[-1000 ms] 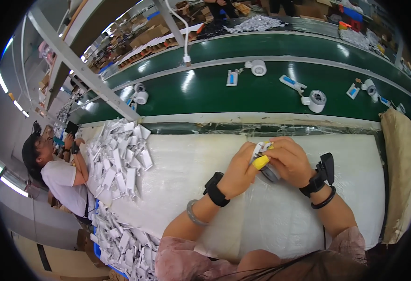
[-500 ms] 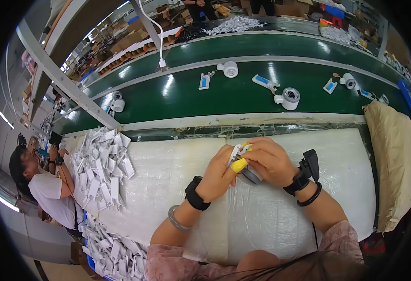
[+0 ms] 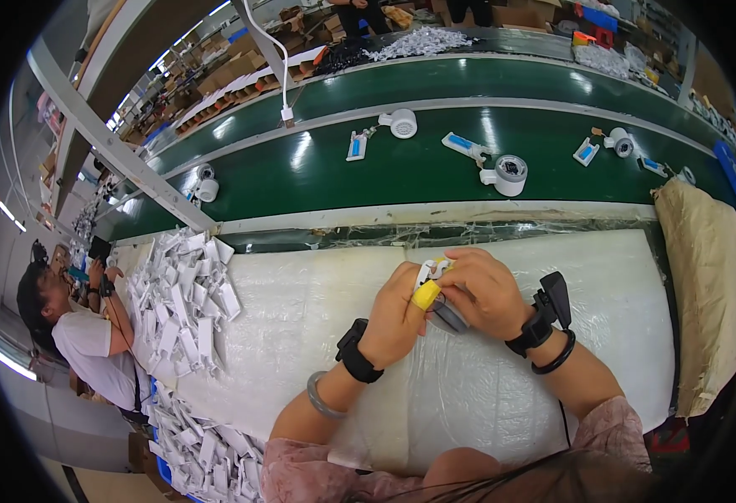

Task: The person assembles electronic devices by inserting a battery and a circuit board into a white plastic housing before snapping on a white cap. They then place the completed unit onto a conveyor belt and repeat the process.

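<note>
Over the middle of the covered table, my left hand (image 3: 389, 327) and my right hand (image 3: 487, 295) are closed together around one small device. A white plastic piece (image 3: 424, 273) of it shows between the fingertips, and a dark grey round part (image 3: 449, 318) sticks out below them. The rest lies hidden behind my fingers. A yellow finger cover (image 3: 426, 294) sits on my left thumb, and more yellow shows by the right fingertips. My left fingers and thumb grip the piece from its left side. The right thumb and fingers pinch at its upper right.
White plastic casings (image 3: 185, 293) lie heaped to the left, with more in a blue bin (image 3: 163, 468) below. Beyond the table, a green conveyor belt (image 3: 301, 180) carries several white round units (image 3: 510, 174) with wired blue-and-white parts. A brown sack (image 3: 699, 302) stands right; a co-worker (image 3: 91, 339) sits left.
The units on the belt have shifted slightly to the left. My hands stay in nearly the same place, still on the device, with the left wrist and right fingers slightly moved.
</note>
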`<state>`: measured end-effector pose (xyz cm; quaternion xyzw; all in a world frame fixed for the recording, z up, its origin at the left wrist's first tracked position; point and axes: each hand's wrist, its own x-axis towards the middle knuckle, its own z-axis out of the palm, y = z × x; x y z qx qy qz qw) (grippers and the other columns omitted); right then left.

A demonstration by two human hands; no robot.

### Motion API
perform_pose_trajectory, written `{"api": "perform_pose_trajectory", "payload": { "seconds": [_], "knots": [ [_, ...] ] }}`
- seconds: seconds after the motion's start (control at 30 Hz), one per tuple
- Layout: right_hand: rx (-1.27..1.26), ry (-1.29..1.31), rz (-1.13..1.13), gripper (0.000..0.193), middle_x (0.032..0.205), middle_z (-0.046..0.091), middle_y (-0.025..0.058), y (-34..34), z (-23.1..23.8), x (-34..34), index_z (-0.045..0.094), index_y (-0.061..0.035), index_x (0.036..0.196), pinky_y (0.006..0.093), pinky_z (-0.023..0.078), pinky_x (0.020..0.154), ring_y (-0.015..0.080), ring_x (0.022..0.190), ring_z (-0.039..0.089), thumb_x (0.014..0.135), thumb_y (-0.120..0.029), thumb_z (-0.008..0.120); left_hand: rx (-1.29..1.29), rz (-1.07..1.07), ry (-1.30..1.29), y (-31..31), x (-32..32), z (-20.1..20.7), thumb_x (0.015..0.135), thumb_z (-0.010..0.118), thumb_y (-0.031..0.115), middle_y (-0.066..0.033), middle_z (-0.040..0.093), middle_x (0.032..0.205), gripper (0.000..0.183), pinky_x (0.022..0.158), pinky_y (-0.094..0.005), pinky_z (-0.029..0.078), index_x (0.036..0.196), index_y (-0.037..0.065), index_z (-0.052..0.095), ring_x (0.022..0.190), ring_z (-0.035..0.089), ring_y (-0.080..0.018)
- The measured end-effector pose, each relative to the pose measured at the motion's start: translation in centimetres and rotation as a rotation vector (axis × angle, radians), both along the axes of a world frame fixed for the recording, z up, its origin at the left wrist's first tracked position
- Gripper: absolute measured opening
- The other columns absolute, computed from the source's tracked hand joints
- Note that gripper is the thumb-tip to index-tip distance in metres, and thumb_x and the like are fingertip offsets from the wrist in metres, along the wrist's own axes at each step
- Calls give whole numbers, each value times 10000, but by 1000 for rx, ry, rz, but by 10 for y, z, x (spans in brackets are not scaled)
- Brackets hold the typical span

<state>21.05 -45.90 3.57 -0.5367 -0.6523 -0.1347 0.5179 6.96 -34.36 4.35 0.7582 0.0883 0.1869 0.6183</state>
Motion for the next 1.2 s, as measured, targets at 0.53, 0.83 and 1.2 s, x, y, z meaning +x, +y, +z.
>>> {"api": "perform_pose_trajectory", "payload": {
  "seconds": [0.53,0.83,1.2],
  "knots": [
    [-87,111,-93,278,975,618,124,0,-19,9,617,-69,1056,407,471,798,325,921,578,806,-146,710,-387,357,93,117,9,14,989,422,365,-80,613,748,361,427,-298,518,1138,59,544,553,605,-158],
    [-338,117,-69,239,985,612,121,6,-33,9,621,-64,1042,404,476,785,331,904,590,808,-105,650,908,1610,537,321,31,-13,910,573,173,-198,601,1092,315,778,-435,544,1161,-10,524,960,629,-326],
    [-308,110,-89,137,899,606,101,8,-36,19,619,-60,937,422,476,750,319,851,591,804,-94,622,973,862,690,314,182,-62,899,564,345,-196,509,1343,480,985,-481,428,1337,171,476,1230,492,-373]
  ]
}}
